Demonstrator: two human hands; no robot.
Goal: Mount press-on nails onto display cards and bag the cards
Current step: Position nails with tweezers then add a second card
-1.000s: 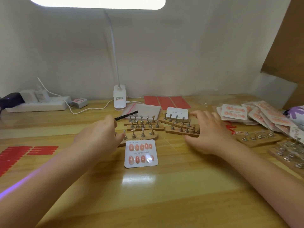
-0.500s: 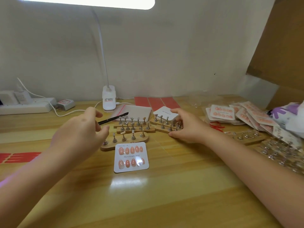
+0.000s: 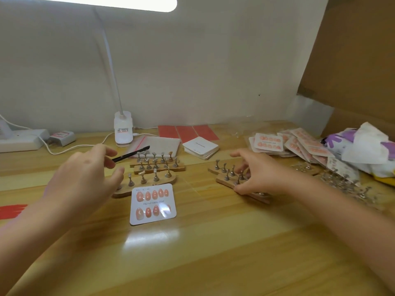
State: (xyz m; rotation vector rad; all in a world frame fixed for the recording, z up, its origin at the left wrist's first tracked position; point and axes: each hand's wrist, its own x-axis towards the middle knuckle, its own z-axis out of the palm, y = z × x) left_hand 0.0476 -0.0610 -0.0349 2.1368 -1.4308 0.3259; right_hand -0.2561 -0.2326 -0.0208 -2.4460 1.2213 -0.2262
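wooden desk [image 3: 213,263] under a bright lamp bar, white wall behind, brown cardboard [image 3: 352,60] leaning in on the right. dead centre lies a white display card [image 3: 153,204] flat on the wood, two rows of five pink press-on nails on it, glare washing out the lower right ones. left hand [image 3: 85,178] hovers over the desk just left of the card, fingers curled, a thin black tool [image 3: 130,154] pinched between thumb and fingertips and pointing up and to the right. beneath and beyond that tool, three wooden stand strips [image 3: 159,167] packed close together, each bristling with little metal pegs; the nearest strip touches the card's top edge. over to the right hand [image 3: 254,174] now, thumb and fingers curled onto another pair of wooden strips [image 3: 226,178], gripping the nearer one by its edge, metal pegs sticking up between the fingers; whether both strips are held is hard to tell. those strips sit well apart from the left cluster. behind, a small stack of blank white cards [image 3: 201,147], a pile of clear zip bags [image 3: 158,144] with a red seal line, and red adhesive sheets [image 3: 188,132] against the wall. far right, a fanned heap of bagged finished cards [image 3: 284,144], with more peg strips [image 3: 342,180] blurred in front of it. lamp base [image 3: 123,130] and a power strip [image 3: 21,139] at the back left.
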